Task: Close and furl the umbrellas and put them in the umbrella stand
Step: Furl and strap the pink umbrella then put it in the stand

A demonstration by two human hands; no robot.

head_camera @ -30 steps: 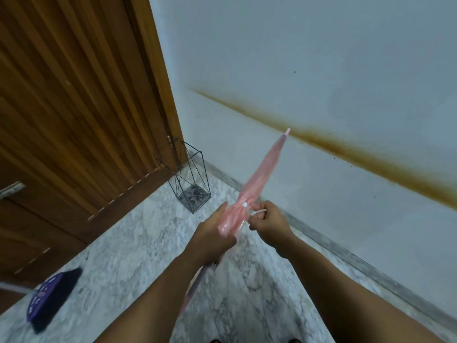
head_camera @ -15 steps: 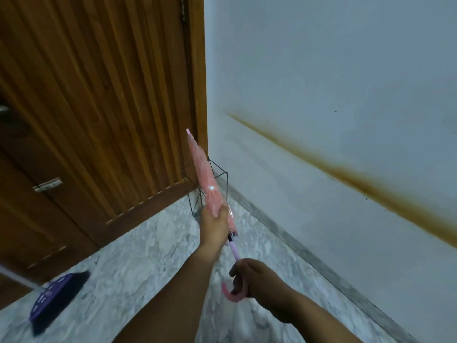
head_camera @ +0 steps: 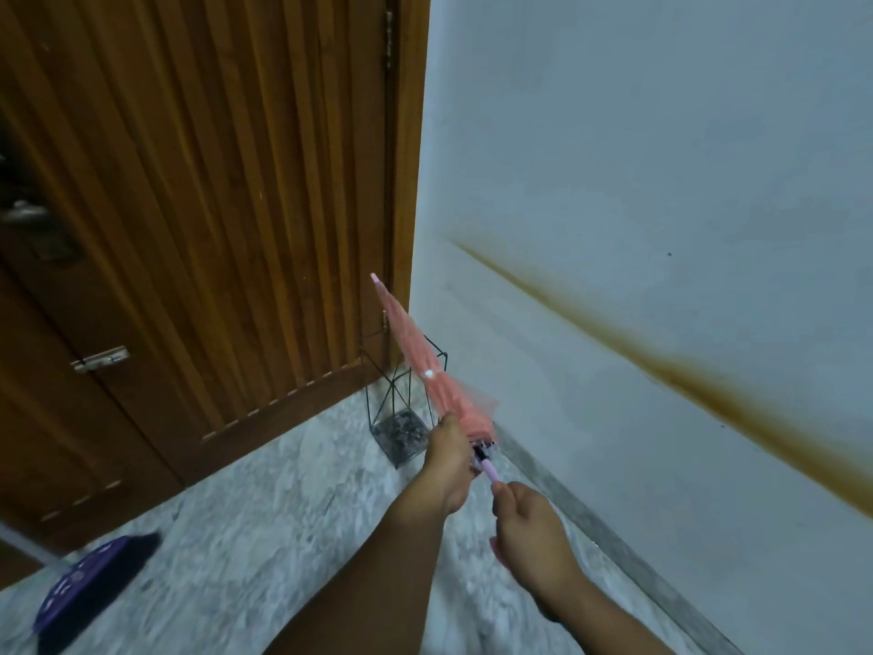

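- The pink umbrella is closed and furled, held up in the air with its tip pointing up and away towards the wooden door
- A small white button or snap shows on the furled canopy, about midway along it
- The left hand grips the lower end of the canopy, fingers curled round the bunched fabric just above the black runner
- The right hand is closed round the pale pink shaft below the canopy; the crook of the handle is hidden inside or behind this hand
- Both hands lie close together along the same line of the umbrella, left higher, right lower and nearer the camera
- The umbrella stand, a black wire frame with a dark speckled base, sits on the floor in the corner where the door meets the white wall
- The umbrella crosses in front of the stand's upper wires in this view; it is not inside the stand, and whether it touches the wires cannot be told
- A second, purple umbrella lies on the marble floor at the lower left, well apart from the stand, partly cut by the frame edge
- A brown stain runs slanting along the wall to the right
- A metal latch sits on the door at the left
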